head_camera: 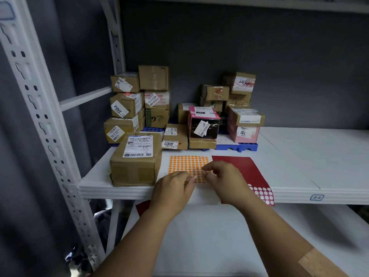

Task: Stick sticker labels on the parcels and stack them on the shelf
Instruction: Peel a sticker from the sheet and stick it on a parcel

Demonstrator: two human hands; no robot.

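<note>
- Left hand [173, 187] and right hand [225, 181] meet over the orange dot sticker sheet [187, 165] on the white shelf [299, 156], fingers pinched at its near edge; whether they hold a dot, I cannot tell
- Brown parcel [136, 159] lies just left of the left fingers
- Red sheet [245, 168] lies under the right hand
- Stacked parcels [139, 102] stand beyond the fingers

"4007" was read on a flat parcel's label [169, 144], "53 3 2304" on a stacked parcel's sticker [152, 99], "3-2" on the shelf-edge tag [316, 197].
</note>
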